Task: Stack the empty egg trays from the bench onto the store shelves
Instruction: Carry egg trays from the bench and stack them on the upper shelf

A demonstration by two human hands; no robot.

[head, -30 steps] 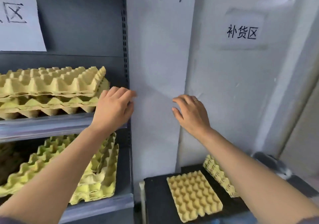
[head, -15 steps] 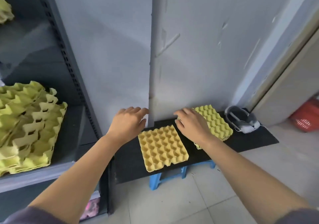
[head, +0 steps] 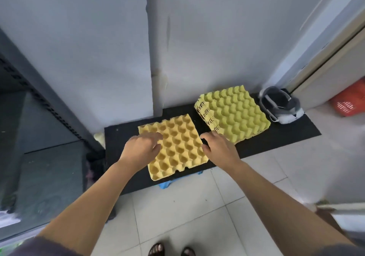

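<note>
Lying cups-up on the left half of the black bench (head: 276,139), a single orange-yellow egg tray (head: 177,147) sits a little askew: it is nearly square, and its slightly longer axis runs from the bench's far edge toward the near edge, with the near end swung to the right. Its near-left corner comes close to the bench's near edge, above a bit of blue stool (head: 167,183) showing beneath. The left hand (head: 141,150) is over the tray's left side, palm down, fingers spread loosely and reaching across the cups, the thumb pointing along the tray; whether the fingertips actually touch the pulp cannot be told. The right hand (head: 219,148) is at the tray's right edge, in the gap between that tray and a stack of yellow-green egg trays (head: 237,115), its fingers bent downward beside the rim; whether it grips the tray cannot be told. The stack stands near the far edge by the wall, just beside the single tray and turned the same way, bumps upward, with its layered edges showing on the left side. A grey and white headset (head: 280,105) lies at the bench's far right corner. A dark slotted shelf upright (head: 49,105) slants down on the left, a red basket (head: 349,99) sits on the floor at right, and sandalled feet (head: 169,250) stand on the white tiles.
</note>
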